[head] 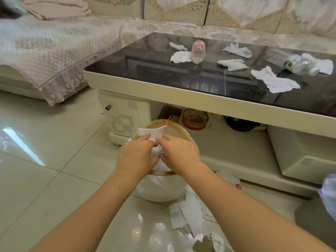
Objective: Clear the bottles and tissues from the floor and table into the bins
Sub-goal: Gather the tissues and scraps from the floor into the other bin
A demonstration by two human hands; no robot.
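My left hand (138,153) and my right hand (179,151) meet over a round white bin (163,190) on the floor, both gripping one crumpled white tissue (151,133) above its opening. On the black glass table (145,73) lie a clear bottle with a red label (197,51), a second clear bottle with a green label (298,63) at the far right, and several crumpled tissues such as one (274,80) near the front edge. More tissues (189,213) lie on the floor beside the bin.
A sofa with a quilted cover (54,48) stands left and behind the table. Under the table sit an orange-tinted jar (195,119) and a dark object (240,124). A bluish plastic bag (329,193) shows at the right edge. The floor is glossy tile.
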